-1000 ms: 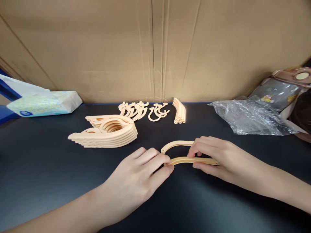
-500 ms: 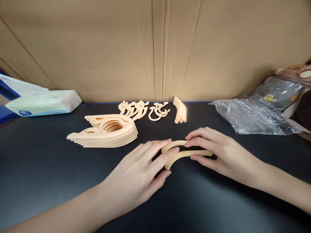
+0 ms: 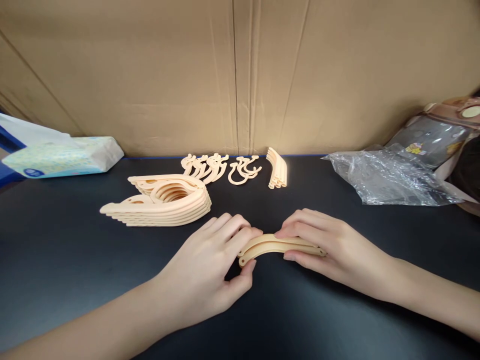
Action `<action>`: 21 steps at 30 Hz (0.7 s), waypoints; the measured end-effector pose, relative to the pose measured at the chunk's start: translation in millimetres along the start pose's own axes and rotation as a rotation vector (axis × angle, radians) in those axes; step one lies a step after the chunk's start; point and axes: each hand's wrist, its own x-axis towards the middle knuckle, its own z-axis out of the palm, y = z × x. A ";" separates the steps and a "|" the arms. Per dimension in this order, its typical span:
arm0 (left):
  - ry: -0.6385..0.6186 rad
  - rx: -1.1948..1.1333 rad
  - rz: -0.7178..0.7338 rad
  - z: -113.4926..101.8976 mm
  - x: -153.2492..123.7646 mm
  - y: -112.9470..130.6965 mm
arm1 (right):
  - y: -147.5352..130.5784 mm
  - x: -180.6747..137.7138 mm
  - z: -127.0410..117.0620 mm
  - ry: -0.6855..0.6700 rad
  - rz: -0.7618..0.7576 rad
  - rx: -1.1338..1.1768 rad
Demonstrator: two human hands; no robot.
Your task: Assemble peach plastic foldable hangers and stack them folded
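Note:
Two curved beige plastic strips (image 3: 268, 247) with small holes at their ends lie against each other, nested along their curve. My left hand (image 3: 210, 265) pinches their left ends between thumb and fingers. On the right part of the same strips, my right hand (image 3: 330, 245) has its fingers behind and its thumb in front. Beyond my left hand is a stack of beige plastic frames (image 3: 183, 212), shaped like clothes-hanger parts. Farther back lie several beige hooks (image 3: 213, 170), a second cluster of hooks (image 3: 243, 175), and a bundle of short curved strips (image 3: 277, 170).
A black tabletop (image 3: 75, 260) runs back to a cardboard wall (image 3: 168, 75). At the left back rests a tissue pack (image 3: 67, 157). Crumpled clear plastic (image 3: 393, 180) lies at the right, in front of a transparent container with a brown lid (image 3: 427, 140).
The two strips were apart, with a gap between them; now they are pressed together. Both hands have shifted slightly left and toward me.

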 end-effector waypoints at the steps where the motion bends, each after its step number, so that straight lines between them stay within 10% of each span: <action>1: -0.002 -0.008 -0.007 -0.2 0.0 0.5 | 0.1 0.5 -1.4 -0.016 -0.004 0.015; 21: -0.074 -0.010 -0.059 -3.2 1.3 1.6 | 2.4 0.3 -4.4 -0.066 -0.032 0.055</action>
